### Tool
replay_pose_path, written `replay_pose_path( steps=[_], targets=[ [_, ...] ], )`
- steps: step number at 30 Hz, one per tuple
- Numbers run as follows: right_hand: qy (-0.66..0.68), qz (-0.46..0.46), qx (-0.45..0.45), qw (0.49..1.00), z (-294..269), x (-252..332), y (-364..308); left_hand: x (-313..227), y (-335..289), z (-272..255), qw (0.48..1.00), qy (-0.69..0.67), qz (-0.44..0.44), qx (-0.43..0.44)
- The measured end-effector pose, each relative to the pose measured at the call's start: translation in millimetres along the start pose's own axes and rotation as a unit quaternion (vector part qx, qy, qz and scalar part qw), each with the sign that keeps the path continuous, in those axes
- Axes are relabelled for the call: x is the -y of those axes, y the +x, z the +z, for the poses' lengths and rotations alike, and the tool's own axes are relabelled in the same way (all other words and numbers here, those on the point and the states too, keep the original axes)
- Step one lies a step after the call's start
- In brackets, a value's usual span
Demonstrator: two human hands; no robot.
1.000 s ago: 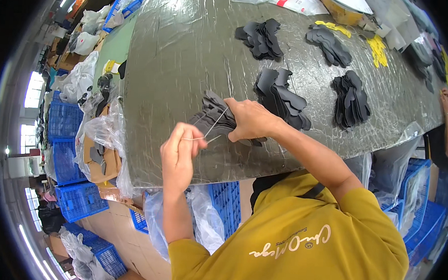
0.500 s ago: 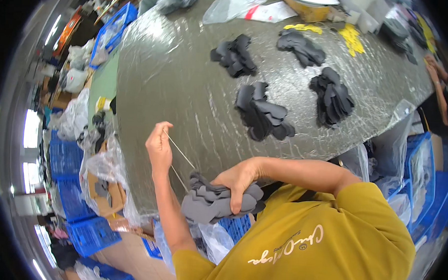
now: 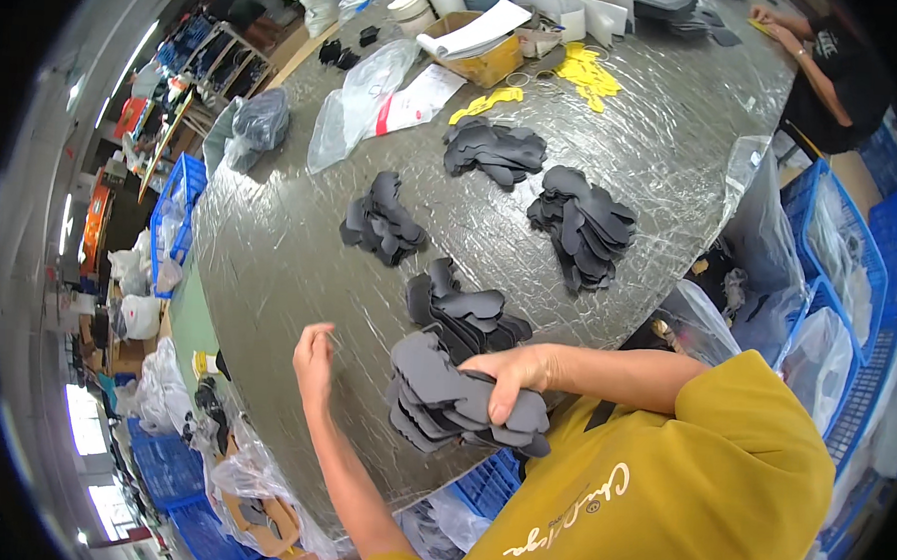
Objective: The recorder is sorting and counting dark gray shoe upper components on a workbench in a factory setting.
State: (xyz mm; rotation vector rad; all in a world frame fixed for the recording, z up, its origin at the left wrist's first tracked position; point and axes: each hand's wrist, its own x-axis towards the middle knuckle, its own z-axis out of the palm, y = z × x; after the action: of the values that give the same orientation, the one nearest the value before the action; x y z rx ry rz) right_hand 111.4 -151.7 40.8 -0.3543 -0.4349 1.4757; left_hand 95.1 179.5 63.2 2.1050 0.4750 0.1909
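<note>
My right hand (image 3: 514,375) grips a thick bundle of dark grey, wavy-edged flat pieces (image 3: 433,394) near the front edge of the table, its thumb pressed across the top. To the left, my left hand (image 3: 315,366) is raised over the tabletop, apart from the bundle. Its fingers are curled together and slightly blurred, and whatever they may hold cannot be made out. Just beyond the held bundle lies another loose pile of the same pieces (image 3: 472,316). More such piles lie farther off: one on the left (image 3: 383,220), one at the back (image 3: 494,152) and one on the right (image 3: 583,226).
Yellow cut pieces (image 3: 588,76), a yellow box with papers (image 3: 493,67) and a clear plastic bag (image 3: 361,96) lie on the far part of the plastic-covered table (image 3: 279,263). Blue crates (image 3: 841,227) line the right side. At the far right, another person's arm (image 3: 822,86) shows.
The view has shifted, so the table sits lower in the picture. A pale cord stretched between my left hand and the bundle no longer shows. My right hand still holds the bundle.
</note>
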Motion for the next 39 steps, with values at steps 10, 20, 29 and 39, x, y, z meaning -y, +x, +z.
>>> replay_pose_path(
  steps=[10,20,29,39],
  targets=[
    [-0.005,-0.054,-0.079,0.995,-1.8,15.1,-54.0,-229.8,166.0,213.9,0.922,-0.121,0.281,0.238],
    [-0.093,-0.172,-0.328,0.924,8.6,46.9,-35.2,-88.4,29.1,121.5,0.964,-0.239,-0.030,0.113],
    [-0.242,-0.133,-0.166,0.947,2.4,-36.6,141.7,-10.8,-157.8,28.0,0.889,-0.456,-0.036,-0.031],
    [-0.736,-0.060,-0.218,0.638,-29.1,-59.7,200.9,40.1,-150.5,-1.5,0.921,-0.350,-0.091,-0.143]
  ],
)
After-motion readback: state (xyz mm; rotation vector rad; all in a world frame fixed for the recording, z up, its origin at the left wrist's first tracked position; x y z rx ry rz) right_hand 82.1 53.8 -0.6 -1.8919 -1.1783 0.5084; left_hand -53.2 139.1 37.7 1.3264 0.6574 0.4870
